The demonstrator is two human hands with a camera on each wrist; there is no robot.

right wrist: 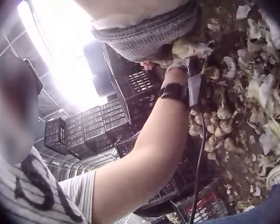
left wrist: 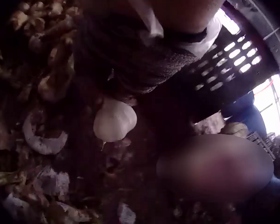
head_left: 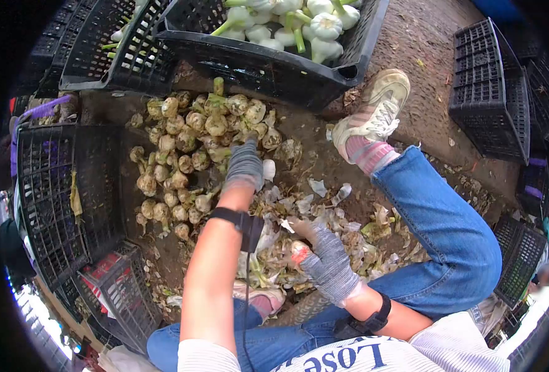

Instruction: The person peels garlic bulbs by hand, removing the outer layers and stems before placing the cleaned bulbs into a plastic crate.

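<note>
My gloved left hand (head_left: 245,162) reaches over the near edge of a pile of unpeeled garlic bulbs (head_left: 186,141), its fingertips among them. A clean white garlic bulb (left wrist: 114,120) pokes out from under the glove in the left wrist view, its stem end hidden in the hand. In the head view this bulb shows at the thumb side. My gloved right hand (head_left: 331,263) hovers over loose garlic skins (head_left: 349,232), thumb and index finger apart. The thumb end is orange-red, and a small white scrap (head_left: 287,225) overlaps the index fingertip.
A black crate (head_left: 249,62) of clean garlic stands ahead, with another crate (head_left: 88,62) at its left. An empty black crate (head_left: 51,186) tilts at the left, a grey crate (head_left: 122,291) below it. More crates (head_left: 488,87) stand at the right. A shoe (head_left: 377,111) borders the work area.
</note>
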